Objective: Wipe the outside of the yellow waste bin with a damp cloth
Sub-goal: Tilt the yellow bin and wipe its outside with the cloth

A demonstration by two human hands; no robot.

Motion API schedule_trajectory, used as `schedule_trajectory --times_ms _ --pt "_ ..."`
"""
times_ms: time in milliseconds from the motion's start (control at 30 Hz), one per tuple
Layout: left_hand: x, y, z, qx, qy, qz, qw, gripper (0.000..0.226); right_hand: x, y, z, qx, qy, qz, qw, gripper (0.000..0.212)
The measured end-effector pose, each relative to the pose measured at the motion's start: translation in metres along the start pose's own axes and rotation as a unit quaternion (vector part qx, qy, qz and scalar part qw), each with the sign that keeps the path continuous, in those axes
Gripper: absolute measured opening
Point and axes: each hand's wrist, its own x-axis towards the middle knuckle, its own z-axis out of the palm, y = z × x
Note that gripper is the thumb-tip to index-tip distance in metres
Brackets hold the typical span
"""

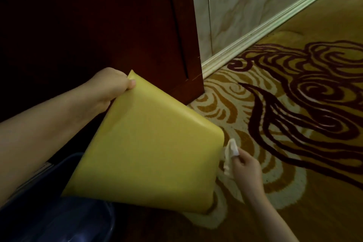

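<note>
The yellow waste bin (pixel 145 145) is tilted over in the lower middle of the head view, one broad flat side facing me. My left hand (pixel 112 86) grips its upper corner. A small white cloth (pixel 229 153) hangs bunched in the fingers of my right hand (pixel 247 171), right beside the bin's right edge. Whether the cloth touches the bin I cannot tell. The bin's opening and its far sides are hidden.
A dark red wooden cabinet (pixel 117 25) stands just behind the bin. A dark blue plastic tub (pixel 59 218) lies under the bin at lower left. Patterned yellow and maroon carpet (pixel 294 104) spreads to the right, bounded by a pale wall with a skirting board (pixel 265 25).
</note>
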Motion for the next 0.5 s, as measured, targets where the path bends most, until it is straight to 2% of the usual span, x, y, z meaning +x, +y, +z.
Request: schedule_trajectory --times_ms 133,200,367,500 --pt "-0.032 -0.018 -0.019 -0.023 -0.024 0.065 0.997 0.021 -0.01 -0.049 -0.018 0.072 0.07 -0.119 0.988 0.026" --pt "-0.047 -0.036 -0.024 -0.045 -0.045 0.085 0.994 0.022 -0.016 -0.067 -0.022 0.085 0.088 -0.149 0.981 0.028" --pt "-0.062 -0.073 -0.037 -0.106 -0.076 0.071 0.989 0.019 -0.029 -0.082 -0.013 0.071 0.068 -0.161 0.982 0.036" --pt "-0.069 -0.084 -0.047 -0.096 -0.117 0.066 0.986 0.025 -0.043 -0.111 0.002 0.005 0.086 -0.28 0.956 0.043"
